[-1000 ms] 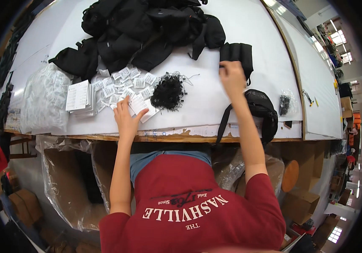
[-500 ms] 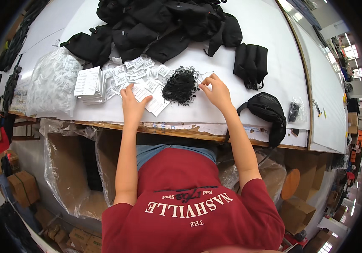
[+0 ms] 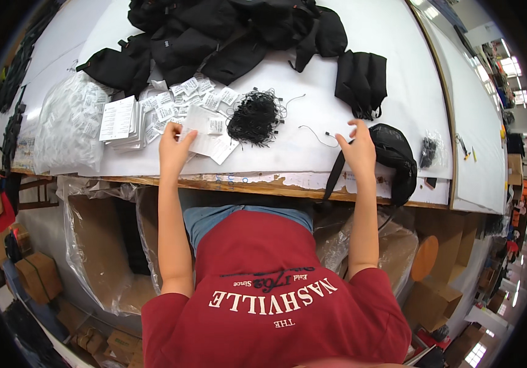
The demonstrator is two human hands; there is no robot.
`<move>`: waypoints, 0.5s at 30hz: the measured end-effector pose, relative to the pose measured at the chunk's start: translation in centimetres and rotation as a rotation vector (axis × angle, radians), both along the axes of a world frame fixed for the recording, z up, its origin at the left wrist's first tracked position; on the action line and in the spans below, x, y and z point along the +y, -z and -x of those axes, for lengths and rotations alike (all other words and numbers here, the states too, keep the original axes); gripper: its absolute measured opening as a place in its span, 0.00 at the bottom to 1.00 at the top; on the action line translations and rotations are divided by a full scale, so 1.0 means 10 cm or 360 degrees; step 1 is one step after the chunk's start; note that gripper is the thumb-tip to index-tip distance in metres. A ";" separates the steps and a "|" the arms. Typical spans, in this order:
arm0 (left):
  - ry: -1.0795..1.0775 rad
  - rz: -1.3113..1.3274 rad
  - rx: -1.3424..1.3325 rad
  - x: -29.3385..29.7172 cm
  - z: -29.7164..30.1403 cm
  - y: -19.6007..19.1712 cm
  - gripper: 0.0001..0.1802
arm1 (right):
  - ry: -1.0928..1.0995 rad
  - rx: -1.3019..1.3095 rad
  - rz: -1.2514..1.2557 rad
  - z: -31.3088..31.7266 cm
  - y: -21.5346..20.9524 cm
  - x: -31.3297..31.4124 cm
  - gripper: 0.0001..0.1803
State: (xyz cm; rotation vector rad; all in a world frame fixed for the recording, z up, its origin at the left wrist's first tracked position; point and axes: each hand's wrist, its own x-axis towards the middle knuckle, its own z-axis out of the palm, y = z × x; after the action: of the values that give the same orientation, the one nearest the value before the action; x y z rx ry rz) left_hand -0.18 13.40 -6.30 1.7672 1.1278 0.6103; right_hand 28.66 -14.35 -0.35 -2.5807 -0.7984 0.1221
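A thin white card [image 3: 197,127] is tilted just left of the pile of black strings [image 3: 255,118]. The left hand [image 3: 175,147] grasps its near left edge, thumb on top and fingers behind. Another white card [image 3: 223,149] lies partly under it, near the pile's lower left side.

Right of the pile, one loose black string [image 3: 317,137] curves toward the right hand [image 3: 360,147]. That hand's thumb and forefinger stand apart; whether its fingers grip the string's end, I cannot tell.

Small white packets [image 3: 166,111] lie scattered left of the pile, with a stack of printed cards [image 3: 120,121] beyond them and a clear plastic bag [image 3: 70,129] of more packets farther left.

Above the pile, black bags [image 3: 226,49] lie heaped on the white surface [image 3: 312,92]. Well to its right are a folded black bag [image 3: 361,80], a rounded black bag [image 3: 398,156] near the right hand, and, farthest out, a small clear pouch [image 3: 430,150] with black contents.
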 end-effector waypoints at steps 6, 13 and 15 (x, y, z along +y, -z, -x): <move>-0.0049 0.0091 -0.0361 -0.19 0.07 -0.51 0.15 | -0.0467 0.0057 0.0082 0.18 0.17 0.52 0.14; 0.0021 0.0593 -0.0840 -0.54 0.06 -0.80 0.23 | -0.0574 -0.0124 0.0015 0.22 0.28 0.49 0.08; 0.0149 0.0792 -0.0950 -0.62 0.01 -0.84 0.26 | -0.0513 0.0126 -0.0098 0.26 0.19 0.45 0.06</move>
State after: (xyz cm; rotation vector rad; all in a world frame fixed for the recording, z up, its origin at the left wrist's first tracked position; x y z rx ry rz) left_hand -0.24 7.16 2.15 1.0968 0.6941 0.6703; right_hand 26.03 -9.84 -2.21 -2.3557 -1.1624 0.2890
